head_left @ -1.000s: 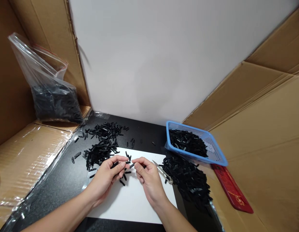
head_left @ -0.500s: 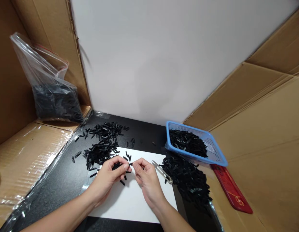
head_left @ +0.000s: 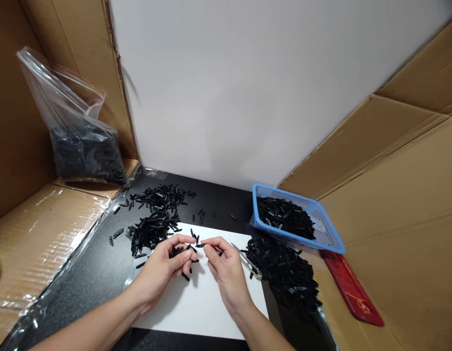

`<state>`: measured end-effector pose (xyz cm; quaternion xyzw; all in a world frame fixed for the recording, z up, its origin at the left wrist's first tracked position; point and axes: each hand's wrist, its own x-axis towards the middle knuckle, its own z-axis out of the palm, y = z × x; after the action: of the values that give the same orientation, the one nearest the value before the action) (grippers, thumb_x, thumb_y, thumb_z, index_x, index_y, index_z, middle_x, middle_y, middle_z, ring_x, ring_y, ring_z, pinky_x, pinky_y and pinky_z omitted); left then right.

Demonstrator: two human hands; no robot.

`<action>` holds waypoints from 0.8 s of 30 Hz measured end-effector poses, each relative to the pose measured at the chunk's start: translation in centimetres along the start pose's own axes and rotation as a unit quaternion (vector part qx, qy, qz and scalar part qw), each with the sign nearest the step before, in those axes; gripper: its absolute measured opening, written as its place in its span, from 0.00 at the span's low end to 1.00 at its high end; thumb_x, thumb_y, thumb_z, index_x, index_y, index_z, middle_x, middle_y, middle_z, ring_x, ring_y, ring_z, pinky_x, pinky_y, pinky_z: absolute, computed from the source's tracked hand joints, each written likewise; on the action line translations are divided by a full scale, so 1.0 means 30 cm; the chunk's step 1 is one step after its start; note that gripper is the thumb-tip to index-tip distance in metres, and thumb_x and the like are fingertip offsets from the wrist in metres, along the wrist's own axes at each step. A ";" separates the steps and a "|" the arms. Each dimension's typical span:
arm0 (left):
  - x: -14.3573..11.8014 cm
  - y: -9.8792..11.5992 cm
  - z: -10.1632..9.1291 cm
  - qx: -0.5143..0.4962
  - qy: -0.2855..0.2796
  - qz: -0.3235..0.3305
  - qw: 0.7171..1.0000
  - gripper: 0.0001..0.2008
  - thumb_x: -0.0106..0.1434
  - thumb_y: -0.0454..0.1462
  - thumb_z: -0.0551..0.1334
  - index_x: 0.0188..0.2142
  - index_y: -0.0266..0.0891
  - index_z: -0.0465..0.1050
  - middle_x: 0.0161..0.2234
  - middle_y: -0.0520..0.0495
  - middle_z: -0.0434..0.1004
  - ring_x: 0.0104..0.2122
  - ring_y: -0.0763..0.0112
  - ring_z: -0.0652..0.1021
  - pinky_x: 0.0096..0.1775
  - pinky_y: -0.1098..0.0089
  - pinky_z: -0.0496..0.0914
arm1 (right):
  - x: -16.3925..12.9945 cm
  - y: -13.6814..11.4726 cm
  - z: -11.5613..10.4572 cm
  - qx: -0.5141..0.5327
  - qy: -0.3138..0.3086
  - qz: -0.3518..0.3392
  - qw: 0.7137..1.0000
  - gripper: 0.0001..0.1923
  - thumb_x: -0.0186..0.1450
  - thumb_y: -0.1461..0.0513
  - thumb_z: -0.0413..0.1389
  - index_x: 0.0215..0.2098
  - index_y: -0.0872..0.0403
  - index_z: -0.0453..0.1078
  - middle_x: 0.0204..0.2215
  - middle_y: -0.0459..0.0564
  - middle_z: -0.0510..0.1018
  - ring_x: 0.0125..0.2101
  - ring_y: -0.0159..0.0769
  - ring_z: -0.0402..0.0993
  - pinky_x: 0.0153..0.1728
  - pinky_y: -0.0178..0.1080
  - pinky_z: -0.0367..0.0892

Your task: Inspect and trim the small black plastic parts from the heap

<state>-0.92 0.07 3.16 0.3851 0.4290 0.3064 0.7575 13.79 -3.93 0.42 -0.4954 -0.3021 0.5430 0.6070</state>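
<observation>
Hands have drawn slightly apart vs 0.5 s ago: right hand [head_left: 226, 265] now pinches one small black piece [head_left: 199, 245] at its fingertips over the white sheet [head_left: 207, 307]; left hand [head_left: 163, 265] cups several more pcs, so the piece looks picked out

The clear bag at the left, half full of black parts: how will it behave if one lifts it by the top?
The bag is thin film, crumpled above the fill, so it would likely go limp and stretch. The black parts sit low, so the bottom would probably sag and swing. It leans on cardboard, so it may slump if pushed.
</observation>
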 end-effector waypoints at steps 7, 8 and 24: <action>0.002 -0.008 -0.001 0.030 -0.020 0.032 0.999 0.18 0.55 0.44 0.68 0.42 0.38 0.70 0.30 0.51 0.77 0.23 0.78 0.69 0.29 0.74 0.60 | -0.006 -0.009 0.012 0.054 -0.033 0.058 0.996 0.17 0.62 0.50 0.58 0.25 0.54 0.65 0.20 0.40 0.66 0.15 0.23 0.48 0.15 0.29 0.39; 0.001 -0.009 0.000 0.024 -0.025 0.031 0.999 0.19 0.55 0.45 0.68 0.44 0.39 0.70 0.30 0.52 0.76 0.24 0.77 0.69 0.29 0.74 0.61 | -0.005 -0.005 0.011 0.033 -0.035 0.061 0.997 0.17 0.61 0.50 0.59 0.27 0.54 0.67 0.18 0.39 0.65 0.15 0.23 0.46 0.15 0.29 0.39; -0.004 -0.001 0.008 0.021 -0.035 0.021 0.999 0.20 0.55 0.49 0.67 0.40 0.39 0.67 0.16 0.60 0.63 0.19 0.80 0.62 0.24 0.76 0.53 | -0.005 -0.017 0.004 -0.172 -0.053 -0.087 0.980 0.08 0.57 0.58 0.64 0.31 0.53 0.79 0.22 0.44 0.70 0.24 0.32 0.61 0.27 0.36 0.56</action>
<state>-0.76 -0.12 3.28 0.4202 0.4003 0.2991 0.7574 13.82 -4.00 0.97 -0.5349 -0.4642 0.4538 0.5408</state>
